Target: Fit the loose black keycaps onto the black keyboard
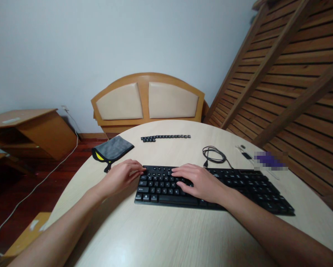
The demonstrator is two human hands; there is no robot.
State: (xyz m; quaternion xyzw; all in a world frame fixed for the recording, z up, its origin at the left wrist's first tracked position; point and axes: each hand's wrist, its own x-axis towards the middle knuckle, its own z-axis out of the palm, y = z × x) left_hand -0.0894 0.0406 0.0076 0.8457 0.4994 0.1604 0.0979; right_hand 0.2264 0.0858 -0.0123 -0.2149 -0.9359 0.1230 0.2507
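Note:
A black keyboard lies across the round table, its keys facing up. At its far left corner is my left hand, thumb and fingertips drawn together in a pinch; anything between them is too small to make out. My right hand rests over the middle keys, fingers stretched out to the left and thumb apart, holding nothing. It hides part of the keyboard. Beyond, small black keycaps stand in a long row with a shorter row in front of its left end.
A grey pouch with yellow lining lies left on the pale table. Behind the keyboard sit a coiled black cable, a small tool with a black part and a blurred purple item. A padded chair stands behind.

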